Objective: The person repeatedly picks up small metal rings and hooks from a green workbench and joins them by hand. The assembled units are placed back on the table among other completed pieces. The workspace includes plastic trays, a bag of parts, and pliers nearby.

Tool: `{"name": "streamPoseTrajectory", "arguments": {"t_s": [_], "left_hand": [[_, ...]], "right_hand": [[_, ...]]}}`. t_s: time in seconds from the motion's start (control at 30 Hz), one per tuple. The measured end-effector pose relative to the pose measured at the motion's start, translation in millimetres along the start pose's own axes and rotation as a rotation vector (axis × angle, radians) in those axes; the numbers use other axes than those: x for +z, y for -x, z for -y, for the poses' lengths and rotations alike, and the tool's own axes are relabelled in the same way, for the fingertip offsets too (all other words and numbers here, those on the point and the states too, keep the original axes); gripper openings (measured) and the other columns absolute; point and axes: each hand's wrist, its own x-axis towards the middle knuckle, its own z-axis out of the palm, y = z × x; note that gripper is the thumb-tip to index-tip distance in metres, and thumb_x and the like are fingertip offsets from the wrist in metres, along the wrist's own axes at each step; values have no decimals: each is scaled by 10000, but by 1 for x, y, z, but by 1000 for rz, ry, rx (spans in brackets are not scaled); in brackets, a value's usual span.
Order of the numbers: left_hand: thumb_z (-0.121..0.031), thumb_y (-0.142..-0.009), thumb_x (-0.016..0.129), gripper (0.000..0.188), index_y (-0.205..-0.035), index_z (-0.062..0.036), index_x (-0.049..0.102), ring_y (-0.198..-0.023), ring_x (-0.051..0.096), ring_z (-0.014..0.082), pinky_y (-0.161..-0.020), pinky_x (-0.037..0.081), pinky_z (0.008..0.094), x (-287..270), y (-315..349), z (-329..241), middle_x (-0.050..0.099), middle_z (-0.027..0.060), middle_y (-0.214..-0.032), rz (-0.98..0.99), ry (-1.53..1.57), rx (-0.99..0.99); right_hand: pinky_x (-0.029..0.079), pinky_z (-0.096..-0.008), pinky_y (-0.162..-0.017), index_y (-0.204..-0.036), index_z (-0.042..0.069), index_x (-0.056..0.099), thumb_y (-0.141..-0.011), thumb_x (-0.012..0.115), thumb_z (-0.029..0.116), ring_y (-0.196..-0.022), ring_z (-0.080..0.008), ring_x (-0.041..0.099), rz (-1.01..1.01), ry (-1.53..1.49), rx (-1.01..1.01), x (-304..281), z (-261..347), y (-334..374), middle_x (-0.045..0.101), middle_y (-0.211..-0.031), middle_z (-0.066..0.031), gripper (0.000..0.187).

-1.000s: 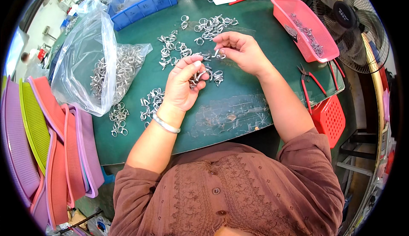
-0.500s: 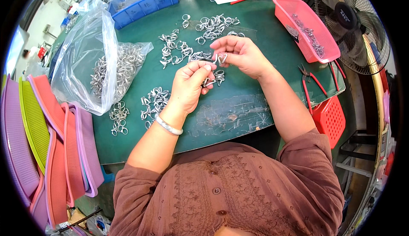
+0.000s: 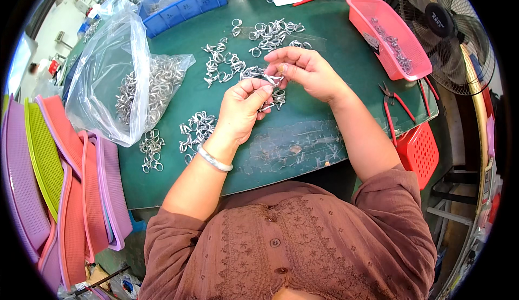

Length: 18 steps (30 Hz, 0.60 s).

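Note:
Over the green table, my hands meet at a small silver-grey metal ring (image 3: pixel 275 80). My left hand (image 3: pixel 239 108) pinches it between thumb and forefinger, with more rings (image 3: pixel 266 107) showing under its curled fingers. From the other side, the thumb and fingertips of my right hand (image 3: pixel 312 75) close on the same ring. Beyond the hands lie loose piles of similar rings, one pile (image 3: pixel 274 34) at the back and another (image 3: pixel 217 64) left of it. A smaller pile (image 3: pixel 198 129) lies beside my left wrist.
Left stands a clear plastic bag (image 3: pixel 105 78) full of rings, by stacked coloured baskets (image 3: pixel 43 165). A blue crate (image 3: pixel 186 9) is behind. On the right are a pink basket (image 3: pixel 361 16) holding rings, red-handled pliers (image 3: pixel 390 113), a red basket (image 3: pixel 419 156) and a fan (image 3: pixel 440 21).
The ring between my fingertips has turned and now sits lower against my left thumb. My right fingers have shifted slightly; both forearms stay nearly in place.

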Motion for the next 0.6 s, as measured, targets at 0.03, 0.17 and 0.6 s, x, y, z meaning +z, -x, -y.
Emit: {"name": "streamPoseTrajectory", "arguments": {"t_s": [0.03,0.17,0.6], "left_hand": [[-140,-844,588,76,-847,-64,584,-566,483,57,-485,371,171,0,1,-1,556,-8,-690,-7,-10,-1],[-121,-834,598,74,-848,-50,592,-576,488,53,-515,398,178,2,2,-1,558,-14,-693,-31,-55,39],[-93,-832,587,59,-875,-52,587,-586,494,31,-528,420,165,2,1,5,567,-25,-735,-127,-252,234]], "right_hand": [[469,-236,-690,-1074,-1,544,-858,523,70,-767,-102,562,12,0,4,0,2,0,621,-907,-66,228],[468,-237,-675,-1077,1,542,-859,528,77,-752,-100,560,48,-6,-25,-2,3,1,622,-901,-62,232],[474,-249,-735,-1084,8,543,-813,561,5,-826,-104,571,83,-21,-44,-2,4,1,615,-914,-60,272]]}}
